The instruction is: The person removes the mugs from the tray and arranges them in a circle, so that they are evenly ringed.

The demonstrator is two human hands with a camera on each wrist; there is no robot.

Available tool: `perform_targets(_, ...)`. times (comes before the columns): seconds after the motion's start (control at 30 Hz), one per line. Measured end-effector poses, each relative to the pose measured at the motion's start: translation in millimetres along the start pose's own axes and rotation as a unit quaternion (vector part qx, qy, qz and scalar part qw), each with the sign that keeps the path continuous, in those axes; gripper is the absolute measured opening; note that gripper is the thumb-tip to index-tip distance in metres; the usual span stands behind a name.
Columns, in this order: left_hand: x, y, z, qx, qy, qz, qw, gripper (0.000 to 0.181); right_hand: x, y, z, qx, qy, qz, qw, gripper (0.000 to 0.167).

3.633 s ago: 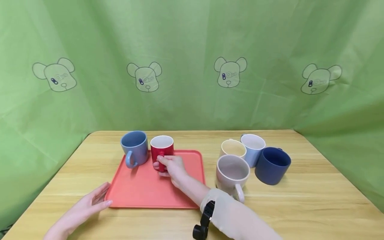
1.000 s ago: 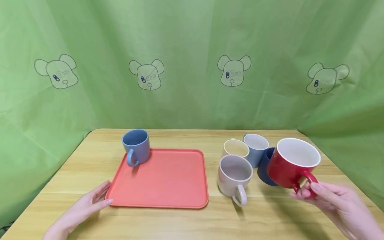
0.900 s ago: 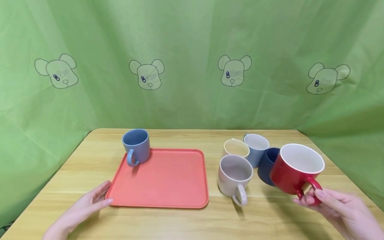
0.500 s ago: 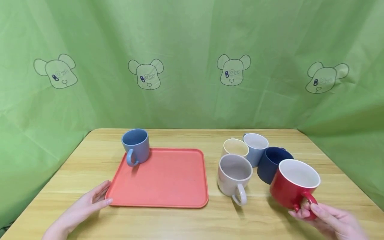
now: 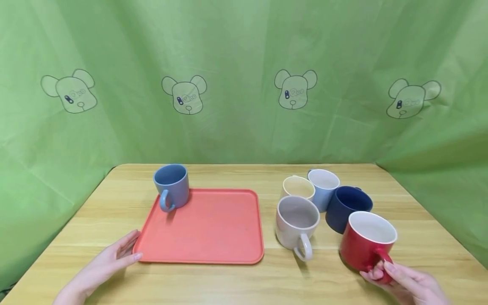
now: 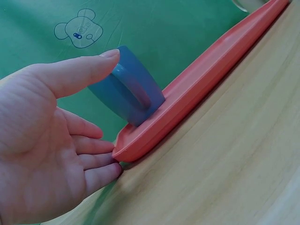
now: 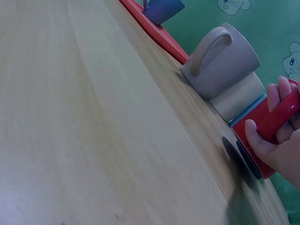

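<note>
A red mug with a white inside is gripped by its handle in the right hand, at the right front of the table. In the right wrist view, the fingers and thumb of the right hand are round the red handle, and a shadow lies on the wood below the mug. The left hand, fingers extended, touches the left edge of the pink-red tray. A blue mug stands upright at the tray's back left corner. In the left wrist view, the left fingertips meet the tray's corner.
Right of the tray stand a grey-beige mug, a cream mug, a light blue mug and a dark blue mug, grouped closely. The red mug partly overlaps the dark blue one in view. A green curtain hangs behind the table.
The red mug was lifted off the tray, carried right by the right hand, and has since come lower, nearer the table front and slightly left. The left hand has stayed at the tray.
</note>
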State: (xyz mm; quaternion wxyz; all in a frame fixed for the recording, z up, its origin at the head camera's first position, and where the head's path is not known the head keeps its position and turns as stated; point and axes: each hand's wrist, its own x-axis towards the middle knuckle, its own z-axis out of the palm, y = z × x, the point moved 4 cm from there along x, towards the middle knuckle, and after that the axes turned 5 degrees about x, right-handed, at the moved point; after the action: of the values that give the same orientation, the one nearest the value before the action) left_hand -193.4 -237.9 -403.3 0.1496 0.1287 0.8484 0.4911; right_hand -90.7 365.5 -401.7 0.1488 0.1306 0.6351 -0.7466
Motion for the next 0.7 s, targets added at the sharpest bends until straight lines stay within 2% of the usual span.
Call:
perform_targets(0.37,-0.9,-1.5,1.1,-0.004,-0.004,-0.01,0.9999,0.075,3.9,7,2,0.052,-0.012,-0.001,0.9986,0.035)
perform_targets(0.6,-0.9,-1.5,-0.5,0.005,0.002,-0.008,1.0,0.075,7.8,11,0,0.106,-0.096,-0.015,0.9896,0.038)
perform_targets(0.7,-1.0,-1.2,-1.0,0.006,0.002,-0.006,1.0,0.075,9.8,14,-1,0.104,-0.088,0.0,0.9906,0.036)
